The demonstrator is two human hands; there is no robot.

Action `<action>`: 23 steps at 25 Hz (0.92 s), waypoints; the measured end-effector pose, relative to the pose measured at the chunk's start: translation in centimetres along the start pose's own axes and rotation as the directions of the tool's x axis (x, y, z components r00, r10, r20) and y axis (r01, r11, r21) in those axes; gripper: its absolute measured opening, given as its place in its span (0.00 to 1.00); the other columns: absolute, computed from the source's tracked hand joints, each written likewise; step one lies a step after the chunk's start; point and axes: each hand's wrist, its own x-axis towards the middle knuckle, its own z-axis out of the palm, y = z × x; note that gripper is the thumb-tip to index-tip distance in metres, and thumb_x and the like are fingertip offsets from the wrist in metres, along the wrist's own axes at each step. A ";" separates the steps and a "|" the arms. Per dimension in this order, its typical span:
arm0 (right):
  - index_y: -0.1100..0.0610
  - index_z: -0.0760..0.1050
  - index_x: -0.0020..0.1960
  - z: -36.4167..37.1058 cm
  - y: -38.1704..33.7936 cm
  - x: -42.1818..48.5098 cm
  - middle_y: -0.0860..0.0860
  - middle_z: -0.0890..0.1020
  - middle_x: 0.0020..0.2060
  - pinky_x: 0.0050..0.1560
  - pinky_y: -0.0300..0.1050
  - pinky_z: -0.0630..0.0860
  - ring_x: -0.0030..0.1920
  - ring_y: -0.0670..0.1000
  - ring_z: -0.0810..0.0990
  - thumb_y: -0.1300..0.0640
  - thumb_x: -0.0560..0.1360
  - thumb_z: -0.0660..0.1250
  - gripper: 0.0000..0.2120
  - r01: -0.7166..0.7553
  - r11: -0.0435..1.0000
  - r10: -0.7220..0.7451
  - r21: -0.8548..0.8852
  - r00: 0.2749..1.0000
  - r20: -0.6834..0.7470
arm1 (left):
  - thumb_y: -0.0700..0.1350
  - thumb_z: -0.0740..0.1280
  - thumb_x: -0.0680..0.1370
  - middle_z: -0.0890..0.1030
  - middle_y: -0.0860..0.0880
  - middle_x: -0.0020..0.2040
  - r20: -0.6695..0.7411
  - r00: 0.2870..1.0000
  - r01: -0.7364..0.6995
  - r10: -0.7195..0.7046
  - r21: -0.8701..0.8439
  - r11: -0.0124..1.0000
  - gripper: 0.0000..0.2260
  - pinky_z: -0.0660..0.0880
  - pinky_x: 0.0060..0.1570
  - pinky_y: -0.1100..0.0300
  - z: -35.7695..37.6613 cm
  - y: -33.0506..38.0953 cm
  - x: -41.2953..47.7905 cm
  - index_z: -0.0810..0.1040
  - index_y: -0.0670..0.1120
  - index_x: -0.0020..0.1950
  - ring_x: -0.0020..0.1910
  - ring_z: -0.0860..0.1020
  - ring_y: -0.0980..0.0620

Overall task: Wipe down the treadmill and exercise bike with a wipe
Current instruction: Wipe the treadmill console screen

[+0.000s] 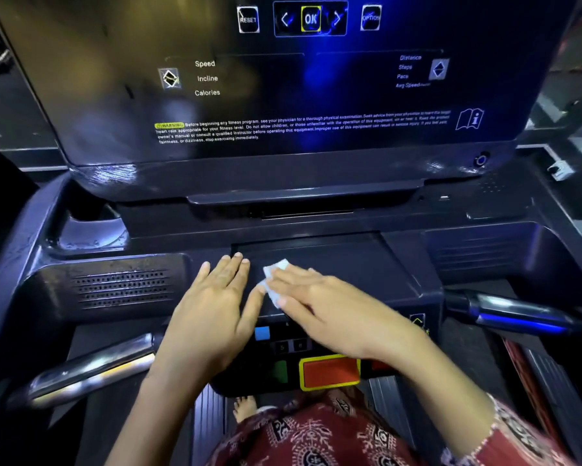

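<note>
Fabric [316, 432], red with a pale pattern, fills the bottom edge; a matching sleeve [518, 432] covers the right forearm. Bare toes [245, 406] show just above the fabric, on the treadmill belt [209, 415].

Key panel next: red button [330, 372] with yellow border, green button [279, 371] to its left, blue button [262, 332] higher up between the two wrists.

Left hand [212, 311]: flat, palm down, fingers straight and close together, resting on the treadmill console [350, 257]. Nothing held.

Right hand [330, 307]: flat, fingers straight and pointing left, pressing the wipe [274, 280] onto the console's dark centre panel. No curl round the wipe visible. Slight motion blur on this hand.

Wipe: white, crumpled, mostly under the right fingertips, its upper and lower edges sticking out. It lies just beside the left hand's thumb; cannot tell whether they touch.

Flanks: chrome left handlebar [91, 368], dark right handlebar [518, 314] with a blue reflection, speaker grille [125, 289] left of the left hand.

Farthest: glossy display panel [299, 79], upright behind the console. Legible labels: Speed, Incline, Calories, Distance, Steps, Pace, a warning line, and an OK key [311, 18] at top between two arrows.
</note>
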 end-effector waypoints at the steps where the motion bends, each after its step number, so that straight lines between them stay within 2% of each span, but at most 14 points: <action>1: 0.47 0.60 0.76 -0.5 0.8 -1.2 0.39 0.55 0.76 0.76 0.40 0.46 0.75 0.37 0.47 0.51 0.84 0.49 0.21 0.001 0.998 -0.001 0.056 1.000 -0.001 | 0.64 0.30 0.66 0.55 0.49 0.78 -0.003 1.000 0.003 -0.003 0.003 1.000 0.45 0.35 0.68 0.65 0.0 0.0 0.0 0.55 0.44 0.77 0.77 0.50 0.54; 3: 0.43 0.60 0.75 -1.3 3.2 -3.2 0.35 0.55 0.75 0.76 0.41 0.46 0.74 0.35 0.47 0.50 0.84 0.49 0.20 -0.093 0.994 0.095 0.054 0.995 -0.032 | 0.64 0.30 0.67 0.55 0.49 0.78 -0.021 1.000 0.010 -0.010 0.007 1.000 0.45 0.35 0.68 0.65 0.1 0.1 0.0 0.56 0.44 0.77 0.77 0.50 0.54; 4: 0.43 0.60 0.75 -1.7 4.1 -3.6 0.37 0.55 0.75 0.76 0.42 0.48 0.75 0.37 0.49 0.50 0.84 0.49 0.20 -0.162 0.986 0.163 0.029 0.986 -0.042 | 0.64 0.31 0.67 0.56 0.49 0.78 -0.028 0.999 0.019 -0.019 0.009 1.000 0.45 0.35 0.68 0.66 0.1 0.1 0.0 0.56 0.44 0.77 0.77 0.50 0.54; 6: 0.47 0.59 0.76 -2.0 4.7 -2.6 0.43 0.55 0.77 0.74 0.46 0.54 0.76 0.46 0.52 0.51 0.84 0.48 0.21 -0.259 0.964 0.258 -0.054 0.966 -0.028 | 0.65 0.31 0.67 0.55 0.49 0.78 -0.036 0.998 0.048 -0.048 -0.006 0.999 0.45 0.34 0.68 0.66 0.1 0.2 -0.2 0.55 0.44 0.77 0.77 0.49 0.54; 8: 0.52 0.61 0.75 -1.3 3.3 -0.3 0.49 0.58 0.76 0.70 0.49 0.61 0.74 0.54 0.59 0.53 0.84 0.49 0.20 -0.265 0.961 0.263 -0.080 0.964 -0.030 | 0.67 0.33 0.67 0.53 0.50 0.78 -0.041 0.995 0.091 -0.094 -0.063 0.994 0.45 0.33 0.68 0.68 -0.1 0.4 -0.7 0.55 0.44 0.77 0.77 0.47 0.56; 12: 0.49 0.70 0.70 1.1 0.0 2.1 0.50 0.67 0.72 0.68 0.51 0.66 0.71 0.56 0.66 0.65 0.81 0.53 0.21 -0.087 0.993 0.090 0.076 0.995 -0.040 | 0.70 0.35 0.66 0.51 0.52 0.78 -0.025 0.984 0.169 -0.175 -0.158 0.973 0.46 0.32 0.65 0.72 -0.9 -1.7 -2.8 0.53 0.46 0.78 0.76 0.46 0.58; 14: 0.48 0.74 0.67 1.2 -1.4 2.6 0.47 0.72 0.69 0.68 0.46 0.66 0.70 0.53 0.68 0.65 0.81 0.55 0.20 -0.051 0.990 0.058 0.134 0.997 -0.053 | 0.69 0.35 0.65 0.51 0.51 0.78 -0.032 0.981 0.183 -0.190 -0.149 0.972 0.46 0.30 0.63 0.74 -1.6 -4.2 -4.2 0.53 0.46 0.78 0.76 0.46 0.57; 17: 0.52 0.78 0.64 1.3 -4.4 4.8 0.44 0.78 0.62 0.62 0.27 0.64 0.66 0.47 0.73 0.61 0.81 0.61 0.14 0.017 0.969 0.042 0.246 0.972 -0.231 | 0.69 0.34 0.65 0.51 0.50 0.78 -0.049 0.977 0.203 -0.209 -0.115 0.972 0.47 0.29 0.62 0.74 -2.9 -8.7 -5.9 0.53 0.46 0.78 0.77 0.45 0.56; 20: 0.53 0.77 0.65 3.4 -10.3 8.9 0.45 0.77 0.63 0.64 0.27 0.62 0.67 0.43 0.71 0.61 0.81 0.60 0.15 0.163 0.915 0.013 0.370 0.902 -0.431 | 0.69 0.35 0.66 0.51 0.50 0.78 -0.078 0.969 0.228 -0.236 -0.103 0.968 0.46 0.32 0.67 0.70 -4.4 -13.9 -7.4 0.53 0.46 0.78 0.77 0.46 0.56; 23: 0.59 0.75 0.66 6.1 -15.8 13.4 0.52 0.75 0.66 0.65 0.24 0.59 0.70 0.47 0.67 0.66 0.80 0.59 0.16 0.328 0.883 -0.136 0.335 0.862 -0.488 | 0.67 0.43 0.75 0.51 0.49 0.79 -0.147 0.953 0.255 -0.263 -0.074 0.964 0.38 0.36 0.69 0.66 -5.8 -17.8 -8.8 0.52 0.44 0.78 0.77 0.48 0.50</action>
